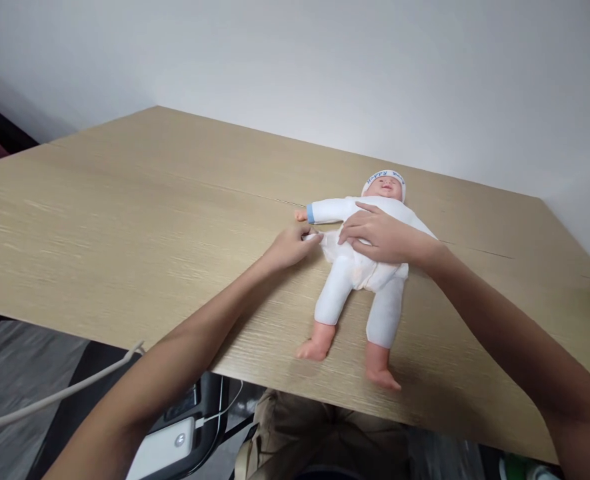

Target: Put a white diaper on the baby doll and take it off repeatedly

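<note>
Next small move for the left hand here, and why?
I'd probably bring the left hand inward, laying the diaper's side edge against the doll's hip. The fingers seem to pinch that edge, which sticks out to the side, and the right hand lies across the doll's middle, so it could steady the body.

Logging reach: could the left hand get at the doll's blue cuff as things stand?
Likely yes: the blue cuff lies just beyond the left hand, nothing visibly between, though that hand apparently pinches the diaper.
</note>
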`<state>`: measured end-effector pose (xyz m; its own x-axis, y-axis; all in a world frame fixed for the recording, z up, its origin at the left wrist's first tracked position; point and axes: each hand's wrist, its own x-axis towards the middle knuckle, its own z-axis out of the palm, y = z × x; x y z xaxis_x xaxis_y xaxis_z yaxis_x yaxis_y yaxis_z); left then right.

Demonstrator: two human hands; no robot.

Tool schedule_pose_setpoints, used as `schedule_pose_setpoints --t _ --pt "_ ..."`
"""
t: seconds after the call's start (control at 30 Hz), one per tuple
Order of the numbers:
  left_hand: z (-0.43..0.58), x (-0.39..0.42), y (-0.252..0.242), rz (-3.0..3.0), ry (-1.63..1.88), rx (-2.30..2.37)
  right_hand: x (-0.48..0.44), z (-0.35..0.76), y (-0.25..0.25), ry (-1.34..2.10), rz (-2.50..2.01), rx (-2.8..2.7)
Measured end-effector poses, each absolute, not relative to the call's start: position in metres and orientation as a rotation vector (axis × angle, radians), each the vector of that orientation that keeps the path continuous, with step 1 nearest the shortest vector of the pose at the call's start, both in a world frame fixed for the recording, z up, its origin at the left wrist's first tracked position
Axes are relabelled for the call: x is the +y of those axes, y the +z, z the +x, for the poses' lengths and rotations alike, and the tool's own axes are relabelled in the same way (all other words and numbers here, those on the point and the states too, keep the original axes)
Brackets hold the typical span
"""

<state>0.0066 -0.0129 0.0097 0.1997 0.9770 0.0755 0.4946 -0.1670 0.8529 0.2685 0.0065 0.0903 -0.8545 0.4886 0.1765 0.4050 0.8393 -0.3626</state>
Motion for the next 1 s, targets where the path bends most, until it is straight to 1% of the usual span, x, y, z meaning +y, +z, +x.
schedule_pose_setpoints --t 0.1,0.27,0.47,0.57,0.67,0.87,1.0 --pt "0.016 -0.007 0.016 1.587 1.046 1.214 0.011 0.264 0.082 0.484 -0.731 -2.720" --pt "0.039 -0.003 0.031 1.575 1.111 1.081 0.019 0.265 0.079 0.399 -0.773 -2.718" --pt "0.073 -0.004 0.038 1.547 1.108 1.080 0.003 0.291 0.079 0.349 -0.953 -2.271" --pt "0.091 -0.005 0.037 1.514 1.145 1.027 -0.005 0.296 0.074 0.409 -1.059 -2.134" --pt "0.101 -0.010 0.037 1.507 1.220 0.995 -0.007 0.292 0.070 0.514 -1.070 -2.128" --pt "0.092 -0.016 0.022 1.642 1.273 0.985 0.000 0.285 0.060 0.499 -1.158 -2.070" --pt "0.083 -0.006 0.002 1.708 1.312 1.039 0.003 0.287 0.055 0.576 -1.171 -2.018"
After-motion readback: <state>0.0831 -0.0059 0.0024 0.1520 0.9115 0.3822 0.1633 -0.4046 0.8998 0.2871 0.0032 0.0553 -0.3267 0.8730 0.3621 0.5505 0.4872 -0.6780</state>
